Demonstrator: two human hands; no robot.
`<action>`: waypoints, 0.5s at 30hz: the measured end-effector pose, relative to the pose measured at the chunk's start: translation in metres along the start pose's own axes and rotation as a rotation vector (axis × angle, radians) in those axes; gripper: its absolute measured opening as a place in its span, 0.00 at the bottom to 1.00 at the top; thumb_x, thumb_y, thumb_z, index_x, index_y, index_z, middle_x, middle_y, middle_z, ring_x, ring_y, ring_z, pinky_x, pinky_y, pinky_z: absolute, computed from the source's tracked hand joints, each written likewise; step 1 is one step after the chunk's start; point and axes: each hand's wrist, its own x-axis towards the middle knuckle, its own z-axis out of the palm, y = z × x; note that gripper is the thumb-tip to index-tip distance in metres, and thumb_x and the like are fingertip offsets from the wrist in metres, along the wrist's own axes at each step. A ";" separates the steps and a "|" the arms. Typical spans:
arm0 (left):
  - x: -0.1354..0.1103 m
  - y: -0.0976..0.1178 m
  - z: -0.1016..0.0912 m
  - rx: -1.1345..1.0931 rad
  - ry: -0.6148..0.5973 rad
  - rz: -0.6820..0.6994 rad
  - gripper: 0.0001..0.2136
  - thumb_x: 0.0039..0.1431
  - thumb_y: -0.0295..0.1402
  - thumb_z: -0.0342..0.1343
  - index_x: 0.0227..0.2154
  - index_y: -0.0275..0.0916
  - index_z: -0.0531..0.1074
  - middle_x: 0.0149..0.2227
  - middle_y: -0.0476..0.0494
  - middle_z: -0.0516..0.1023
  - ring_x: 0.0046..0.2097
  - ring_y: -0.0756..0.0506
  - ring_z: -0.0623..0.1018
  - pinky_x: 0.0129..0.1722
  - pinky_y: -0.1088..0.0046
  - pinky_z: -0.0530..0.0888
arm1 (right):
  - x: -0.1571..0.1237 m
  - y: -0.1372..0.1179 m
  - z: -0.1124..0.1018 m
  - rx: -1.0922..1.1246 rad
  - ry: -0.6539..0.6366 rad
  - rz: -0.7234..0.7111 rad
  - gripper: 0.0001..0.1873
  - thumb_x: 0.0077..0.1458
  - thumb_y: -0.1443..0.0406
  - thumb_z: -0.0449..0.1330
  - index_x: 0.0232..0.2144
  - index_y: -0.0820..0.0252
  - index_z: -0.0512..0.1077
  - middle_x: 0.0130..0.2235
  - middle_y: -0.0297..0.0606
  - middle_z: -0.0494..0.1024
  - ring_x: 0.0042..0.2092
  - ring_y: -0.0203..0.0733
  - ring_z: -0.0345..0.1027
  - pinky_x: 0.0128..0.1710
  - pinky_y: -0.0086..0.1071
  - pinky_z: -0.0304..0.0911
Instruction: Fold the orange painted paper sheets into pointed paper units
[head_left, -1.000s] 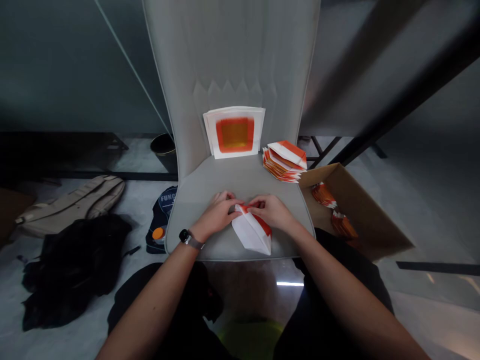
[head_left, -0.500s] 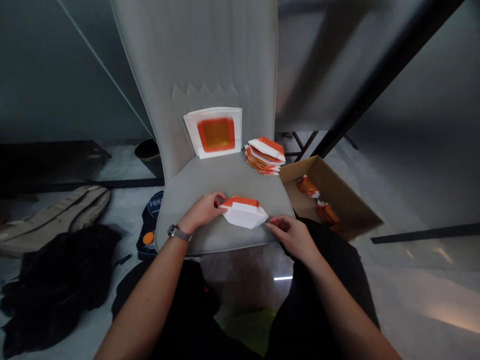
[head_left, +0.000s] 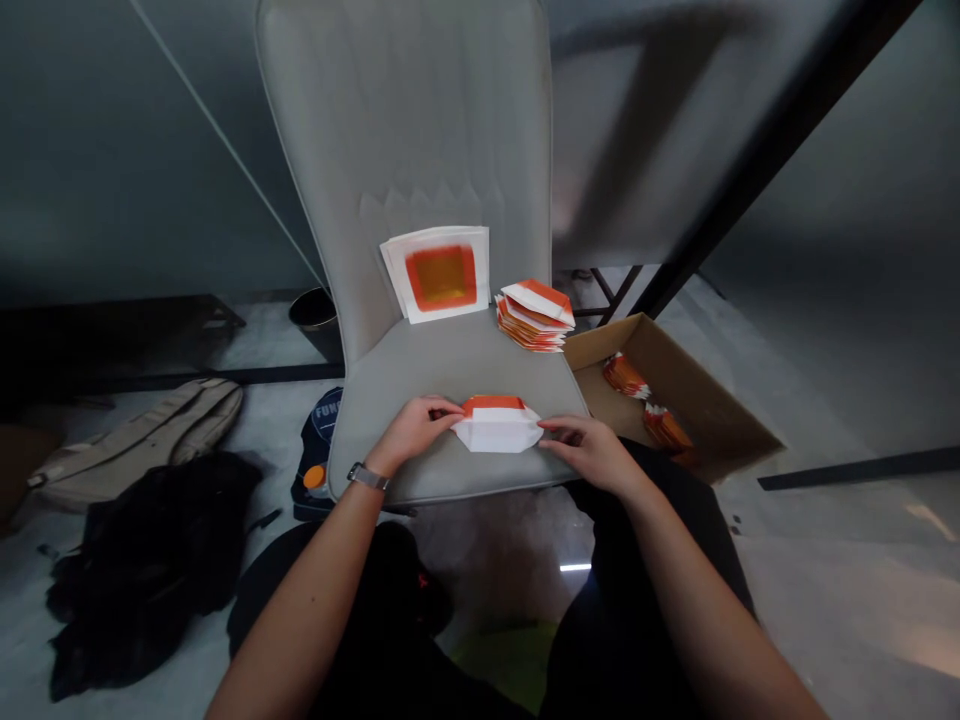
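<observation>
On the seat, left hand and right hand hold folded paper

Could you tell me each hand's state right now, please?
Left hand: holding the folded white-and-orange paper.
Right hand: on its right corner, grip unclear.

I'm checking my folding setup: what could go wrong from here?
The folded paper, lying between the left hand and right hand, sits close to the chair seat's front edge and might slip off. The stack of folded papers near the seat's right edge could topple, perhaps toward the cardboard box.
</observation>
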 end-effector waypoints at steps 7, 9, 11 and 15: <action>0.004 -0.004 0.003 -0.090 0.166 -0.028 0.09 0.61 0.36 0.59 0.41 0.39 0.77 0.39 0.45 0.82 0.35 0.47 0.77 0.36 0.70 0.72 | 0.011 -0.002 -0.026 -0.257 0.211 -0.083 0.18 0.62 0.57 0.60 0.48 0.58 0.81 0.39 0.43 0.79 0.33 0.42 0.70 0.35 0.36 0.67; 0.005 -0.004 0.001 -0.039 0.140 -0.023 0.08 0.62 0.35 0.57 0.41 0.39 0.78 0.37 0.46 0.81 0.34 0.48 0.75 0.36 0.71 0.71 | 0.004 0.005 -0.055 -0.521 0.406 -0.057 0.16 0.62 0.60 0.57 0.46 0.59 0.81 0.39 0.44 0.78 0.35 0.44 0.70 0.36 0.36 0.65; 0.004 -0.004 0.000 0.023 0.092 -0.011 0.09 0.63 0.32 0.55 0.40 0.39 0.79 0.36 0.46 0.79 0.34 0.48 0.74 0.36 0.70 0.71 | -0.008 0.016 -0.084 -0.838 0.429 -0.049 0.16 0.63 0.64 0.55 0.46 0.59 0.80 0.42 0.48 0.77 0.41 0.49 0.70 0.38 0.38 0.63; 0.002 -0.004 -0.001 0.090 0.022 0.018 0.11 0.62 0.28 0.52 0.39 0.39 0.81 0.39 0.44 0.78 0.37 0.47 0.75 0.40 0.68 0.72 | -0.023 0.038 -0.113 -1.190 0.103 -0.075 0.15 0.62 0.69 0.53 0.43 0.60 0.79 0.42 0.49 0.76 0.41 0.49 0.69 0.37 0.38 0.59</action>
